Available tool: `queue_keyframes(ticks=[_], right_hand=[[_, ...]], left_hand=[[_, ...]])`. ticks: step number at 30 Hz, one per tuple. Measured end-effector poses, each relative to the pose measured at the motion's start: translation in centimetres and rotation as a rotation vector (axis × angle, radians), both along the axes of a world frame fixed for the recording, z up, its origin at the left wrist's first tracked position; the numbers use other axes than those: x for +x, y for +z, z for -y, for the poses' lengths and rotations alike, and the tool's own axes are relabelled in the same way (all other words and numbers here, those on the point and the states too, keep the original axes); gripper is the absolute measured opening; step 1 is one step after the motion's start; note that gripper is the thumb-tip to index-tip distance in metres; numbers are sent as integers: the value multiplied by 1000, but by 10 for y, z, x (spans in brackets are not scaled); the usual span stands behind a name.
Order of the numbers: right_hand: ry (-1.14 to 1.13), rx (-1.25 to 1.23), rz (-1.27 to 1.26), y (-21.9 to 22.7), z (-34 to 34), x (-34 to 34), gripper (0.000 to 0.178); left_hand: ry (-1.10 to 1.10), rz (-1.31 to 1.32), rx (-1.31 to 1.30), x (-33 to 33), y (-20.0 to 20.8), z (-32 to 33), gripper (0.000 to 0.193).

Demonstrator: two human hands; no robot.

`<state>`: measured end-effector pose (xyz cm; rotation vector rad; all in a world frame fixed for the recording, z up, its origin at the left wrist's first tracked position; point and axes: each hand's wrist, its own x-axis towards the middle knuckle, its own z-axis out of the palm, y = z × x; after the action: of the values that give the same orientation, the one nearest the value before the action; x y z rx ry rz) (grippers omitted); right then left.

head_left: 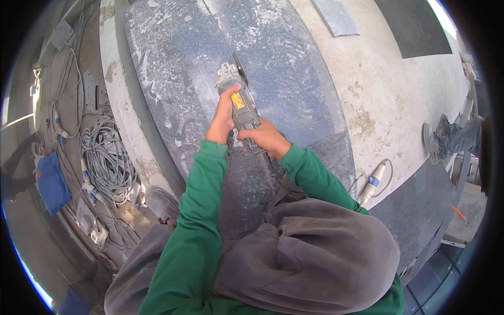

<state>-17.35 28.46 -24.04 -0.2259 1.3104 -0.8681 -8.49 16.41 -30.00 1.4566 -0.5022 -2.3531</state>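
Both my hands are closed round a dusty grey angle grinder (242, 111) with a yellow label. My left hand (224, 113) grips the front of its body, thumb along the top. Farther back, my right hand (266, 137) holds the rear end, where a cord runs off toward my lap. The thin dark disc (240, 67) stands on edge at the grinder's right front. It meets a large dark stone slab (294, 79) at a straight cut line (219, 27) that runs away from me. Pale dust smears cover the slab.
A coil of grey cable (107, 160) lies on the lower floor at left, beside a blue cloth-like item (52, 182). A concrete ledge (123, 89) borders the slab. At right are a cable connector (373, 182) and another person's shoe (433, 143). Stone pieces (336, 18) lie farther off.
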Motion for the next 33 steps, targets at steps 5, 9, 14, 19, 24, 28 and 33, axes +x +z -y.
queue_keyframes(ticks=[5, 9, 14, 19, 24, 28, 33], right_hand=[[7, -43, -63, -9, -27, 5, 33], [12, -54, -102, -18, -47, 11, 35], [8, -48, -79, -14, -56, 11, 38], [-17, -60, -58, -5, -56, 13, 35], [-11, -68, -79, -5, -63, 14, 35], [-11, -68, -101, -9, -69, 15, 34], [16, -84, -117, -19, -40, 10, 30]], left_hand=[[5, -4, -1, 2, 6, -22, 50], [-1, -3, 14, 8, 10, -39, 52], [15, 6, 19, 6, 19, -49, 51], [18, -19, 47, 9, 15, -50, 49], [24, 5, 40, 8, 24, -58, 46], [23, -3, 28, 7, 27, -63, 47], [17, -22, 16, 2, 12, -32, 48]])
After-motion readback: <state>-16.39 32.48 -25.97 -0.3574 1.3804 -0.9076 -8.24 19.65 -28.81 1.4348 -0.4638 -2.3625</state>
